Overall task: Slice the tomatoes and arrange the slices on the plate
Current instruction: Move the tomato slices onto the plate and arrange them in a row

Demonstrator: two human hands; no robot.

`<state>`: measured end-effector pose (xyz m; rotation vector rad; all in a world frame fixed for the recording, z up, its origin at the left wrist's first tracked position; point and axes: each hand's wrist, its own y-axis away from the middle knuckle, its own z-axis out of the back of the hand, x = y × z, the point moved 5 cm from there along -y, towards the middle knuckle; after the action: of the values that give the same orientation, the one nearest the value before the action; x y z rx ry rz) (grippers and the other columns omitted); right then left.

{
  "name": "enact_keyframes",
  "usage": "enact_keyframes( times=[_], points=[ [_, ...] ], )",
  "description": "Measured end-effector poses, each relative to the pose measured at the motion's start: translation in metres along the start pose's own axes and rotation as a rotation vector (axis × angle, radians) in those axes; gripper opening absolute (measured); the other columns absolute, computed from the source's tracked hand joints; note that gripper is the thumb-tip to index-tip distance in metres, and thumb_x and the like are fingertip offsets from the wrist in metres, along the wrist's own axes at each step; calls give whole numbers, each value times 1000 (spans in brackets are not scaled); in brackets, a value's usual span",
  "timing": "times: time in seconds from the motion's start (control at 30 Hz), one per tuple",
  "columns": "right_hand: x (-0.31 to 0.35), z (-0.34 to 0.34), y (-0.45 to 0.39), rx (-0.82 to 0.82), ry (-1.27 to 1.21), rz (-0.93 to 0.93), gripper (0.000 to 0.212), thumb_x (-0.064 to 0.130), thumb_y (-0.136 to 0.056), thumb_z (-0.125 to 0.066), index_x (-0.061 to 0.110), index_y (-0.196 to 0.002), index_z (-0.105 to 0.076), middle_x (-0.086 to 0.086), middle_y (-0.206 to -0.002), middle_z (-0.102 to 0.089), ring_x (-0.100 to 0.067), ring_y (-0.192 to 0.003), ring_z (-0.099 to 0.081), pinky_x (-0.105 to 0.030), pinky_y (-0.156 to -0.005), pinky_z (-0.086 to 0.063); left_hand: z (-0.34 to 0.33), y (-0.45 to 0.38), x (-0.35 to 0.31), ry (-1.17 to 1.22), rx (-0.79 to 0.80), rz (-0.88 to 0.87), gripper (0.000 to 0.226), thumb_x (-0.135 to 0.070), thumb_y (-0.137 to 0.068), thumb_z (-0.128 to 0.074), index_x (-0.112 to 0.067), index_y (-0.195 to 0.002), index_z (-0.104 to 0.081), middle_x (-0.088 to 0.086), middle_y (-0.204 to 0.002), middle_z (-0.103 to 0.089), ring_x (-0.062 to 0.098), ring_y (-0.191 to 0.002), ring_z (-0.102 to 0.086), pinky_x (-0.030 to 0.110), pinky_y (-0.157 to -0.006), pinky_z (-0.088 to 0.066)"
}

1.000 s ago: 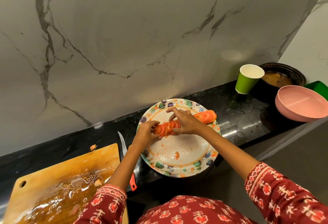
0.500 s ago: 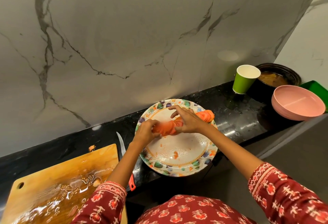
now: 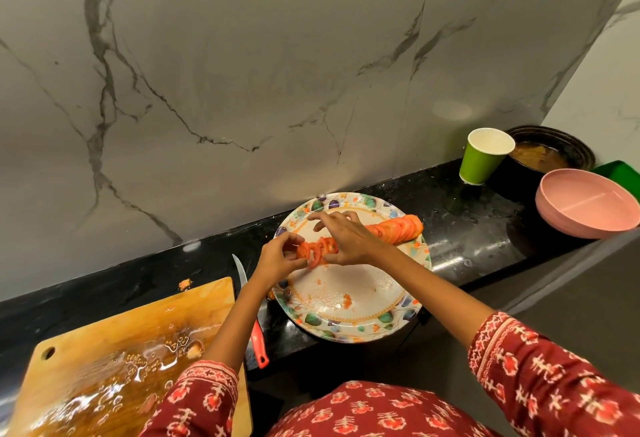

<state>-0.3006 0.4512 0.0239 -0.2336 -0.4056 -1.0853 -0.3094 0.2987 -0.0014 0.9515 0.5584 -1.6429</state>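
Note:
A row of red tomato slices [image 3: 398, 228] lies across the far half of the floral plate [image 3: 353, 327] on the black counter. My left hand [image 3: 277, 258] pinches the slices at the row's left end. My right hand [image 3: 346, 237] lies over the middle of the row, its thumb and fingers curled round the slices from both sides. The slices under my right hand are hidden. A small tomato bit [image 3: 346, 299] sits in the plate's middle.
A wet wooden cutting board [image 3: 114, 360] with tomato juice lies at the near left. A red-handled knife [image 3: 254, 318] rests between board and plate. At the far right stand a green paper cup [image 3: 483, 156], a dark pot [image 3: 550, 154] and a pink bowl [image 3: 588, 202].
Both hands stayed on the slice row. The slices at the left end have spread apart a little, and my left hand has shifted slightly to the left.

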Motion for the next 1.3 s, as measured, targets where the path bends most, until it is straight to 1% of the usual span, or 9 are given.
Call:
enact_keyframes(
  times=[0.17,0.33,0.57,0.67,0.77,0.93,1.03,1.17,1.3],
  points=[
    [15,-14,-14,72,137,29,64,30,-89,-54,17,-144,-24,-7,-127,-56,-23,-129,-40,-50,-113,-9,2,4,1,50,-12,-5,42,-2,-68,-79,-6,-104,-60,0,-99,-58,3,-85,-55,4,-69,-46],
    [15,-19,-28,71,206,-69,58,19,-91,-49,15,-143,-24,-10,-117,-63,-28,-127,-42,-56,-114,-6,2,8,4,90,-38,3,40,2,-69,-77,-5,-104,-60,-1,-97,-57,3,-86,-55,3,-70,-45],
    [17,-18,-41,112,155,-195,59,17,-86,-59,14,-138,-30,-11,-113,-63,-29,-125,-44,-57,-114,-4,1,11,4,123,-46,-11,40,1,-70,-77,-5,-106,-59,-4,-97,-56,-1,-86,-55,3,-71,-45],
    [12,-10,-41,58,-22,-245,49,18,-85,-62,18,-128,-40,-2,-99,-68,-23,-117,-50,-51,-111,-14,1,12,5,131,-45,-20,40,1,-69,-77,-6,-105,-60,-3,-97,-58,-1,-87,-56,4,-72,-46],
    [7,7,-35,27,-165,-296,39,17,-82,-65,19,-118,-48,4,-87,-67,-19,-103,-57,-40,-98,-28,0,12,6,132,-59,-44,40,-2,-69,-78,-9,-104,-60,-1,-100,-59,1,-90,-57,7,-75,-47],
    [-6,17,-20,-69,-275,-449,16,15,-78,-70,20,-90,-61,7,-75,-61,-16,-88,-62,-43,-93,-45,-7,11,5,138,-75,-61,40,-3,-69,-78,-10,-105,-60,-9,-98,-56,4,-94,-57,10,-78,-49],
    [-6,12,-12,-141,-276,-505,10,15,-79,-70,19,-83,-63,2,-78,-64,-17,-85,-62,-46,-90,-49,-10,9,2,132,-73,-83,41,-3,-70,-78,-7,-106,-60,-5,-99,-56,8,-96,-56,7,-78,-48],
    [-3,9,-10,-216,-299,-535,8,16,-79,-71,14,-85,-68,-5,-87,-70,-19,-87,-64,-45,-89,-50,-13,5,-5,65,-109,-147,43,-11,-69,-80,-7,-108,-61,3,-103,-61,10,-96,-58,7,-82,-45],
    [-1,9,-10,-225,-260,-517,6,16,-80,-71,13,-85,-68,-5,-86,-70,-19,-87,-64,-45,-91,-48,-21,1,-4,-13,-83,-130,52,-13,-73,-77,-7,-119,-56,10,-115,-60,19,-106,-57,18,-89,-45]
  ],
)
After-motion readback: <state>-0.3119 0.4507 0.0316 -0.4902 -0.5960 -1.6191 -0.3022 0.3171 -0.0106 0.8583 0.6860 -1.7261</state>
